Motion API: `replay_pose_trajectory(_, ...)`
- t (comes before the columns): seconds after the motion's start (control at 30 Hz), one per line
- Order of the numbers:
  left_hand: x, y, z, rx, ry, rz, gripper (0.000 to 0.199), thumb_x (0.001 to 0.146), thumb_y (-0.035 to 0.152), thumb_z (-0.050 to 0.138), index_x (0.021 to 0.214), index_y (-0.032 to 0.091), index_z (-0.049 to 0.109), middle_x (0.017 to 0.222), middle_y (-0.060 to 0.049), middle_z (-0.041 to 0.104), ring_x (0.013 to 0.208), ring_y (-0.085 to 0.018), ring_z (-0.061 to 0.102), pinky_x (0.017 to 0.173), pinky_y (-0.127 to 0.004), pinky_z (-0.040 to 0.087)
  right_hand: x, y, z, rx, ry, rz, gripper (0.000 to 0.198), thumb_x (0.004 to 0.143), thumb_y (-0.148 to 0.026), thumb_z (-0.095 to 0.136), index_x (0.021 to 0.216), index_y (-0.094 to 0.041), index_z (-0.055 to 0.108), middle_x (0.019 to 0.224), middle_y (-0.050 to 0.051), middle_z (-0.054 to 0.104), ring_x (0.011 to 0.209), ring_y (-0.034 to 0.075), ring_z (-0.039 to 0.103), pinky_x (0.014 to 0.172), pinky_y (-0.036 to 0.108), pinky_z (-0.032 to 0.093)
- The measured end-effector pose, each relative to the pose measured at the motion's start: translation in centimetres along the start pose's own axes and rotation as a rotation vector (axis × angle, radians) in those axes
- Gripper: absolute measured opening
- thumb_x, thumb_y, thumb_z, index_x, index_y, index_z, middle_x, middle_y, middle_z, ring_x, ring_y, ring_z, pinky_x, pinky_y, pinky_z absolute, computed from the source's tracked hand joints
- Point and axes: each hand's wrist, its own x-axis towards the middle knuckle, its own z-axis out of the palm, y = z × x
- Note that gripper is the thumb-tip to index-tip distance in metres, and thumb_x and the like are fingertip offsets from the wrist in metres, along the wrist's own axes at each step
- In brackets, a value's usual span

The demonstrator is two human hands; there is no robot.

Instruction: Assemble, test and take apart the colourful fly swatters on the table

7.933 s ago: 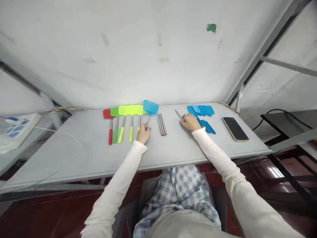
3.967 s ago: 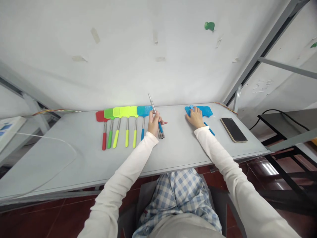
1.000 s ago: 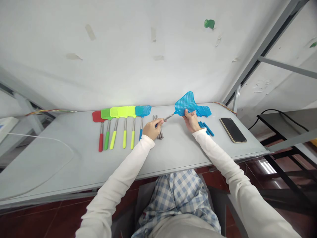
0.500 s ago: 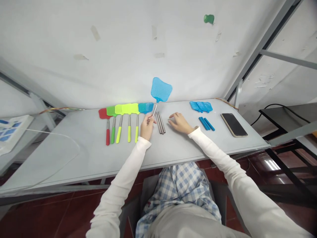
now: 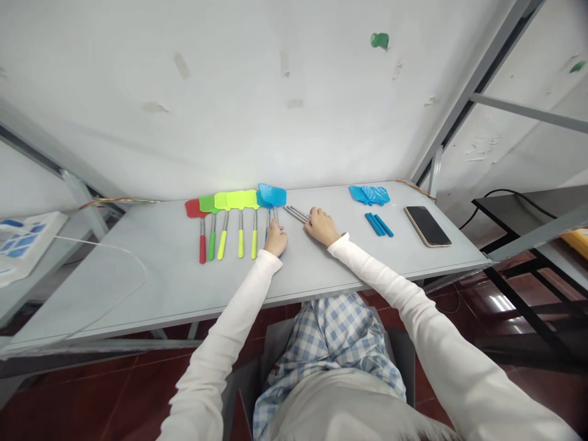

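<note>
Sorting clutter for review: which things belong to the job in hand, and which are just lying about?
Job, apparently:
blue plastic flyswatter, left hand
silver metal rods, under right hand
blue mesh heads
blue tubular grips
red, green, yellow flyswatters

Lying about:
black-screened rectangular phone
flat white-and-blue item

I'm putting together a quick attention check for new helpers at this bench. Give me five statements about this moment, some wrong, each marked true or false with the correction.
1. The left hand holds a blue fly swatter. True.
2. The red fly swatter lies at the right end of the row. False: it lies at the left end.
3. The phone lies to the right of the loose blue handles. True.
4. The right hand is on the phone. False: it is on the metal rods.
5. The loose blue swatter heads lie nearer the wall than the loose blue handles do. True.
</note>
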Motion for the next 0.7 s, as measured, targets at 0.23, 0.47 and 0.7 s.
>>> replay_pose_trajectory(0.23,-0.6,4.8,-0.7,0.3,-0.161,-0.273,0.083,0.066,0.003,0.05,0.146,-0.001,0.026,0.144,-0.029,0.034,0.135,-0.038,0.035,0.11,-0.046,0.028,-0.4,0.1,-0.2,-0.08,0.034,-0.116,0.043,0.095,-0.045,0.039,0.123,-0.013,0.045,0.121,0.017,0.052,0.109,0.027,0.052,0.088,0.038,0.046)
replay_pose_trajectory(0.47,-0.7,5.3,-1.1,0.484,-0.167,-0.178,0.076,0.07,0.004,0.046,0.144,0.003,0.031,0.143,-0.03,0.037,0.131,-0.043,0.035,0.103,-0.055,0.028,-0.3,-0.4,-0.5,-0.13,-0.012,0.033,0.034,0.091,-0.022,0.038,0.123,-0.013,0.044,0.114,0.018,0.057,0.093,0.022,0.063,0.073,0.031,0.051)
replay_pose_trajectory(0.7,-2.5,6.6,-1.1,0.328,-0.085,0.026,0.054,0.08,0.011,0.043,0.134,0.013,0.048,0.139,-0.023,0.043,0.129,-0.039,0.04,0.103,-0.055,0.031,0.3,0.1,-1.1,-0.14,-0.052,0.077,0.033,0.091,-0.013,0.034,0.114,-0.008,0.056,0.101,0.02,0.066,0.092,0.021,0.064,0.075,0.028,0.05)
